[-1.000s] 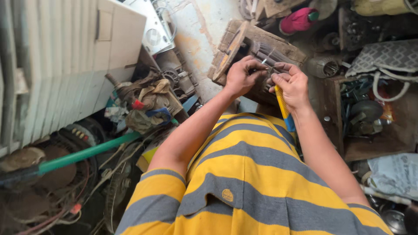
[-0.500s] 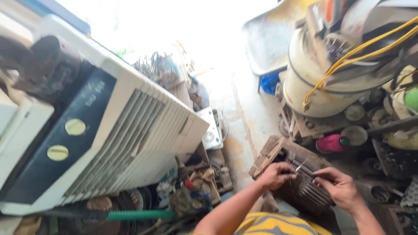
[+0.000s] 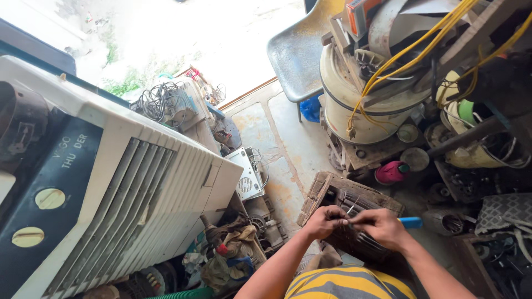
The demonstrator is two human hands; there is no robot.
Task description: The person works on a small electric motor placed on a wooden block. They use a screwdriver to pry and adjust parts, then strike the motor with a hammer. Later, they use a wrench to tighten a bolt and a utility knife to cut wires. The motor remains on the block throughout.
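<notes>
My left hand [image 3: 325, 220] and my right hand [image 3: 382, 227] meet over a dark, rusty motor stator [image 3: 354, 202] on the floor. The left hand's fingers pinch thin wire ends [image 3: 351, 210] that stick up from the stator. My right hand holds a tool with a blue handle [image 3: 410, 222], its tip at the same wires. The working end of the tool is hidden by the fingers. My yellow and grey striped shirt [image 3: 346, 282] shows at the bottom edge.
A big white air cooler [image 3: 122, 194] fills the left. A cream drum with yellow cables [image 3: 360, 105], a grey plastic chair [image 3: 296, 52], a pink bottle [image 3: 390, 173] and piles of metal parts [image 3: 476, 182] crowd the right. Rags and small parts [image 3: 230, 249] lie lower left.
The view has tilted up from my lap toward the doorway and floor. Both hands have stayed together on the stator wires.
</notes>
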